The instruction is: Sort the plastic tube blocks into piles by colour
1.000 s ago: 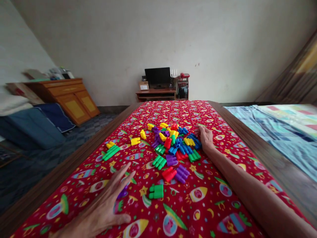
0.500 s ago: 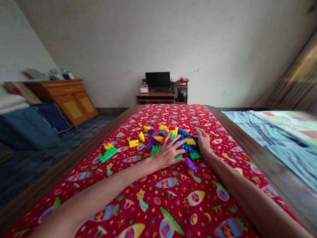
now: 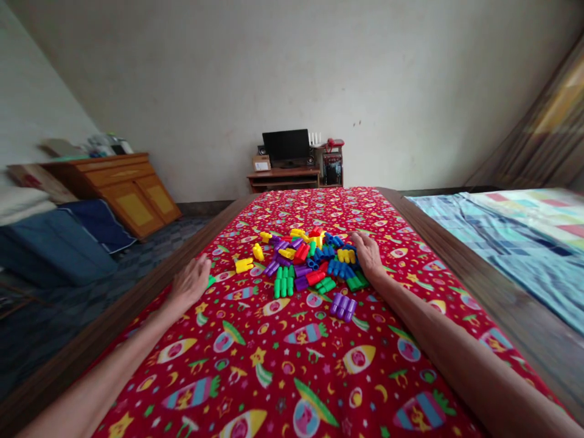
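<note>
My left hand (image 3: 190,281) lies over the left side of the cloth, fingers curled down over a green building block (image 3: 211,281); only a bit of its green shows past the fingers. A heap of plastic building blocks in red, yellow, blue, green and purple fills the middle. My right hand (image 3: 367,255) rests at the heap's right edge, fingers extended, beside blue blocks (image 3: 337,267) and a yellow block (image 3: 346,256). Nearer me lie a purple block (image 3: 343,307) and a green block (image 3: 283,282). Two yellow blocks, one upright (image 3: 258,252) and one flat (image 3: 244,265), sit left of the heap.
A red patterned cloth (image 3: 274,359) covers the wooden table (image 3: 438,267). Beyond it stand a desk with a monitor (image 3: 286,147), and a wooden cabinet (image 3: 132,194) at left. A bed with a blue sheet (image 3: 460,243) is on the right.
My left hand has left the heap and swung left onto the green block, uncovering red, purple and green blocks. The purple block in front has turned over. My right hand stays by the heap.
</note>
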